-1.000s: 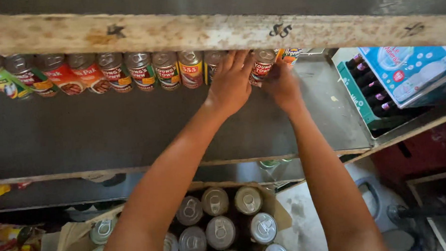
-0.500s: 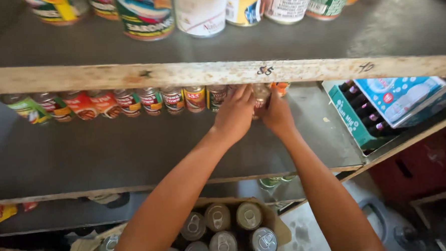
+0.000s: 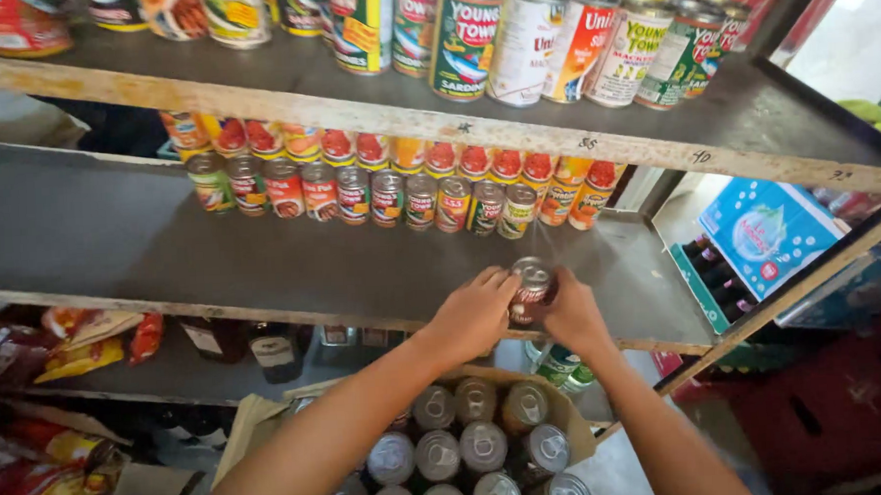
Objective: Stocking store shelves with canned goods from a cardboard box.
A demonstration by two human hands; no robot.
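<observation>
Two hands are holding one small can at the front of the middle shelf.

Head view: the left hand [image 3: 471, 315] and the right hand [image 3: 574, 316] are both wrapping their fingers around a small can [image 3: 532, 285], one hand on each side. A moment ago both hands were reaching far back to the row of cans [image 3: 389, 195] at 12 o'clock; now they are sitting near the front edge of the grey shelf [image 3: 164, 255], so it looks like another can is coming up to the shelf. The can is round with a shiny silver top and a dark red label, and it is tilting a little. At 6 o'clock, under the arms, a brown box [image 3: 567, 420] of silver-topped cans is sitting open.
</observation>
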